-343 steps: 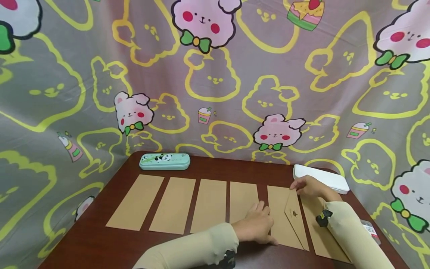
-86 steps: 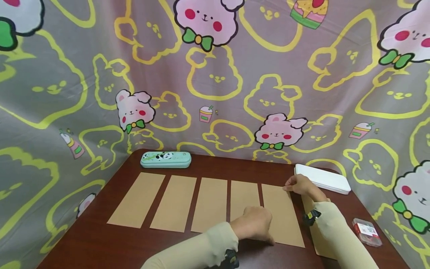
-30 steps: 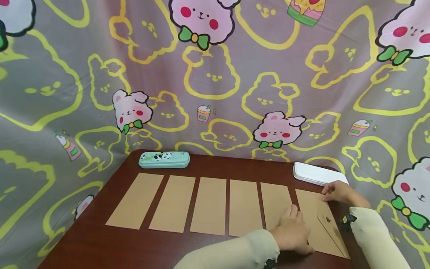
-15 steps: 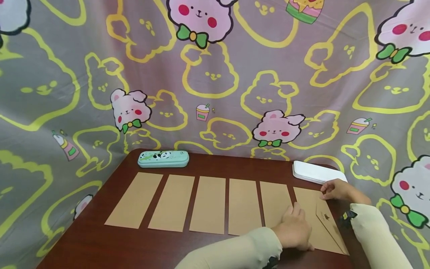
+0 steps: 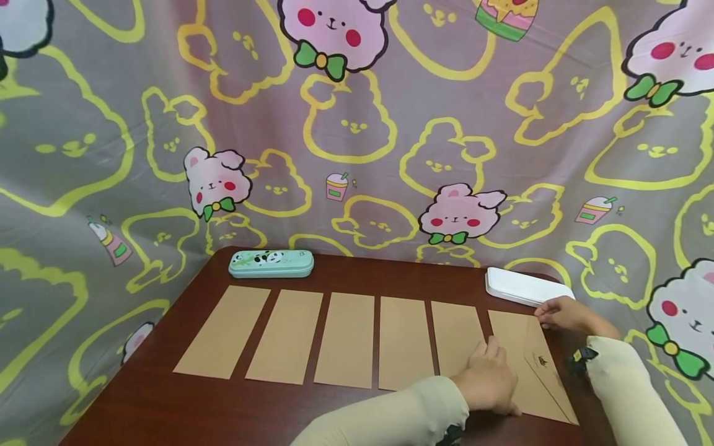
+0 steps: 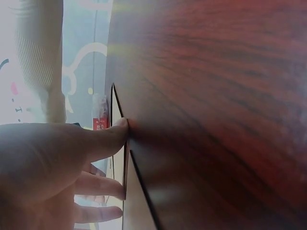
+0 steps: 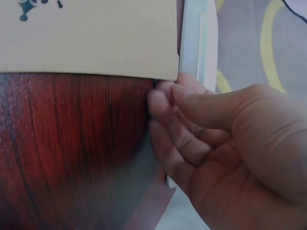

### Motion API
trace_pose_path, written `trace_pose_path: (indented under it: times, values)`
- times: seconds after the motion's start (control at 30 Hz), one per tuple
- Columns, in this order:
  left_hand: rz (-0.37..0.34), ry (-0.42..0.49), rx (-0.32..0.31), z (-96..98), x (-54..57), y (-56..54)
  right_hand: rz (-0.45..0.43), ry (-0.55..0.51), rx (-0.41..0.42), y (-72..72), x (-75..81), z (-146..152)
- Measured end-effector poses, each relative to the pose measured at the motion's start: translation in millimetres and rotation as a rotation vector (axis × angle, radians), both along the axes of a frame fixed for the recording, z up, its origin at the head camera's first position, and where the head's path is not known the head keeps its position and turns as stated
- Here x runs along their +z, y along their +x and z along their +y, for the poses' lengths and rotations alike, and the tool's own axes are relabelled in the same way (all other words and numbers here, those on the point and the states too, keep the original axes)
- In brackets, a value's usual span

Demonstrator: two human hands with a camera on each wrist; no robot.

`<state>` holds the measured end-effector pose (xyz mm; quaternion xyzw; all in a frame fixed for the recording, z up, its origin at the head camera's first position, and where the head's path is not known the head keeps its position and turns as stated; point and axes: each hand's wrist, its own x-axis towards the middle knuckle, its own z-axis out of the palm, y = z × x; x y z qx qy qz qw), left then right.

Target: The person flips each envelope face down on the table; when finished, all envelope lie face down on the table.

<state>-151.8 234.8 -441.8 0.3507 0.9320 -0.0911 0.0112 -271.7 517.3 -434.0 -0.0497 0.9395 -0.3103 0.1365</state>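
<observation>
A brown paper envelope (image 5: 543, 365) lies flat at the right end of a row, its flap side up with a small dark crown mark. My left hand (image 5: 491, 378) rests at its near left side, fingers extended along the left edge. In the left wrist view, the thumb (image 6: 108, 139) of that hand touches the near edge. My right hand (image 5: 569, 314) is at the far right corner. In the right wrist view, its loosely bent fingertips (image 7: 158, 103) sit right beside the corner, with the thumb off the paper. The fifth envelope (image 5: 457, 334) lies plain side up, partly hidden.
Several more plain brown envelopes (image 5: 346, 341) lie evenly spaced to the left on the dark red wooden table (image 5: 223, 415). Behind stand a mint panda pencil case (image 5: 271, 264) and a white case (image 5: 527, 286). A clear box with a red label (image 6: 100, 120) is at the right.
Both hands have moved right, from the fifth envelope to the last one. The fifth went from flap side to plain side up. Lately my right fingertips shifted slightly right at the corner.
</observation>
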Motion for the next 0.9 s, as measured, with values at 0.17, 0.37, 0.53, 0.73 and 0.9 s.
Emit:
trace_pose_path:
  times: [0.17,0.37,0.53,0.73,0.9]
  values:
    - [-0.003,0.005,-0.01,-1.3,-1.5,-1.0,-0.014,-0.128,-0.016,4.6,-6.7,8]
    - [-0.012,0.016,-0.03,-2.5,-1.0,-3.3,0.066,-0.165,0.0,10.0,-4.7,7]
    - [-0.03,0.026,-0.035,-3.2,-0.7,-4.2,0.116,-0.156,0.024,10.8,0.7,5]
    - [-0.041,0.059,-0.046,-4.3,-2.3,-4.5,0.153,-0.206,0.123,10.4,10.7,4]
    - [-0.032,0.1,-0.059,-6.3,-3.6,-3.0,0.151,-0.196,0.133,8.6,20.6,2]
